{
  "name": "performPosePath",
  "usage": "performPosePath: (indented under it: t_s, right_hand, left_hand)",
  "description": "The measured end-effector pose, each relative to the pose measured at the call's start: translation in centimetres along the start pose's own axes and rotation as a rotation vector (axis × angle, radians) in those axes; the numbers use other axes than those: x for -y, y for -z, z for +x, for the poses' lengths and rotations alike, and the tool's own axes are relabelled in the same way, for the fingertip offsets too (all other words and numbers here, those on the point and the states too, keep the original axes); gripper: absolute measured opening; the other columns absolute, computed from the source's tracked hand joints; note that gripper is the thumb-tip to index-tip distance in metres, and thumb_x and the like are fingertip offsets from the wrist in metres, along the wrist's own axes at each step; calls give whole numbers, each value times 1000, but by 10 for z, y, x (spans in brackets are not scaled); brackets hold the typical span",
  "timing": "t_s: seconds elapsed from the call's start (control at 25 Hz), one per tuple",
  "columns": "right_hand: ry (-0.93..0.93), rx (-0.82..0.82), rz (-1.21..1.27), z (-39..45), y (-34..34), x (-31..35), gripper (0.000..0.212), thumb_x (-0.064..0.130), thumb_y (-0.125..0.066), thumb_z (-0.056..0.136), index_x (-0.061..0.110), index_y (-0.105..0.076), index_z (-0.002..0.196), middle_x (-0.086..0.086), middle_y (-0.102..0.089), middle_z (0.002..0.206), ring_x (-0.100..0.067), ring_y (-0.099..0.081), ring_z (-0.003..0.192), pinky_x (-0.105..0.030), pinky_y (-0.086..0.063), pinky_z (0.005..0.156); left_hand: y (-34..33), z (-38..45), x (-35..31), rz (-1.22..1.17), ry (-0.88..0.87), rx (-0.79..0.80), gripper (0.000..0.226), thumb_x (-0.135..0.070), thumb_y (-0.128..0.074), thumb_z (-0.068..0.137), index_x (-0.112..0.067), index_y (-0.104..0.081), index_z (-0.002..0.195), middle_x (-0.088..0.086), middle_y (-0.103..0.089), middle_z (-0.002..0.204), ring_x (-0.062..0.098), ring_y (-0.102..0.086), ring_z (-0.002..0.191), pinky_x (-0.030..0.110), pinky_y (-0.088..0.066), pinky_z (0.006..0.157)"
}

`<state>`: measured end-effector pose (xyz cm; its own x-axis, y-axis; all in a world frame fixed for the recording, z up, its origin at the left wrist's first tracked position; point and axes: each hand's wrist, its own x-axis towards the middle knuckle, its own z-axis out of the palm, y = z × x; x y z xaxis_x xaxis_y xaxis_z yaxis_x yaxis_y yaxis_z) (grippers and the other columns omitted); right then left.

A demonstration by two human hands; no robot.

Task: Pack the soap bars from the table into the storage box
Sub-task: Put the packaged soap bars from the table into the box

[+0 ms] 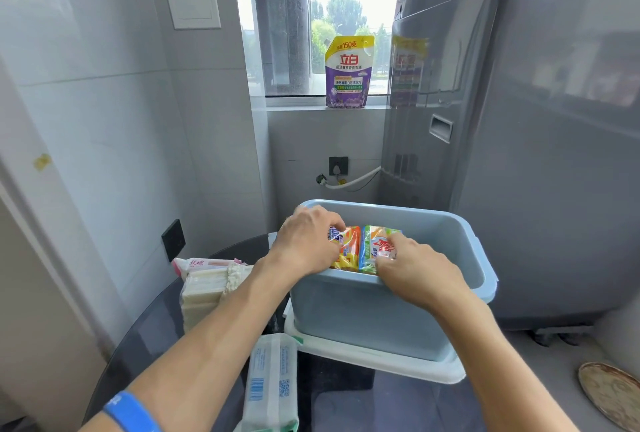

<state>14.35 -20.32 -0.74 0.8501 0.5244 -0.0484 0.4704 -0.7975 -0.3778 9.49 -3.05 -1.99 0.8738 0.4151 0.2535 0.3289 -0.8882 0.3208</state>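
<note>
Head view, looking down: both hands are over the blue storage box (pixel 381 310), which sits on a white lid or tray (pixel 381 360) on the dark round table (pixel 166 324). Left hand (pixel 304 246) is closed on an orange-yellow wrapped soap bar (pixel 348 251); right hand (pixel 412 267) has its fingers pinched on a green-orange wrapped soap bar (pixel 372 248). The 2 bars stand side by side, touching, just inside the box's near wall, w/ the tops about level w/ the rim. Can't tell if they rest on the bottom or on other bars; inside of the box below them is hidden.

Step in hand, as I read it: setting this pair down into the box, approx mid-task. More stock is on the table: a pale stack of bars (pixel 204 296) w/ a pink pack on top at left, and a white-blue wrapped pack (pixel 272 383) near the front edge.

Next move, prob: let go of both bars, check they stay upright, then reach left for the stack. Watch the forearm, it passes close over the stack.
</note>
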Motion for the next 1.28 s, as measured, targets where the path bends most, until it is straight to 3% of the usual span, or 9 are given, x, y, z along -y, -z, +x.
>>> performPosePath:
  t_s: [0.16,0.32,0.44,0.52,0.68,0.8,0.96,1.08,1.28]
  right_hand:
    - [52,-8,-40,-5,2,-5,46,37,-39,94,34,-45,139,-1,-56,137,-30,-55,115,-36,-43,86]
    - [28,-133,-79,-11,-12,1,37,32,-35,92,30,-58,121,-2,-65,120,-31,-55,90,-35,-41,73]
    - [12,-286,-94,-12,-21,4,35,33,-34,94,23,-62,112,-4,-61,111,-31,-53,91,-36,-42,69]
    - [44,-384,-89,-15,-27,3,35,32,-40,96,20,-61,121,-5,-54,135,-32,-51,114,-41,-45,79]
    - [343,-553,8,-30,-46,19,32,23,-63,89,13,-67,119,-11,-54,143,-35,-49,127,-48,-45,94]
    - [541,-497,-24,-35,-64,32,40,25,-66,84,16,-64,123,-7,-58,139,-31,-55,123,-45,-45,99]
    - [569,-498,-162,-35,-79,35,50,33,-61,77,23,-61,126,2,-64,133,-23,-61,117,-40,-35,96]
    - [563,-544,-173,-32,-82,34,51,33,-62,77,24,-62,127,4,-67,127,-22,-63,113,-38,-34,95]
    - [593,-523,-184,-34,-79,30,54,32,-63,76,25,-59,130,6,-66,127,-21,-63,110,-36,-33,96]
  left_hand:
    - [-1,-7,-2,-3,100,-160,25,-23,-57,88,-29,-72,108,0,-68,119,23,-53,115,37,-38,96]
    - [-1,-27,5,-178,78,-272,21,-22,-57,89,-25,-76,97,-4,-73,110,21,-61,104,31,-46,83]
    - [-8,-71,31,-378,-98,-279,27,-31,-53,93,-23,-74,108,-7,-68,124,9,-56,117,26,-44,97]
    - [-7,-86,52,-384,-189,-258,39,-42,-51,94,-24,-64,126,-7,-55,140,5,-44,131,21,-33,107]
    - [5,-84,110,-297,168,-281,54,-39,-55,91,-21,-50,141,-5,-49,147,14,-39,138,30,-24,113]
    - [-4,-92,151,39,361,35,76,-52,-58,86,-23,-32,152,-1,-31,161,22,-25,148,52,-18,119]
    - [-4,-96,155,211,390,216,90,-63,-69,67,-26,-38,143,2,-43,147,30,-35,135,46,-34,101]
    - [-5,-97,149,262,391,188,86,-58,-77,58,-22,-46,130,1,-61,125,27,-49,121,39,-40,88]
    - [1,-103,146,134,539,94,86,-52,-78,54,-25,-47,129,3,-65,112,29,-63,104,31,-45,71]
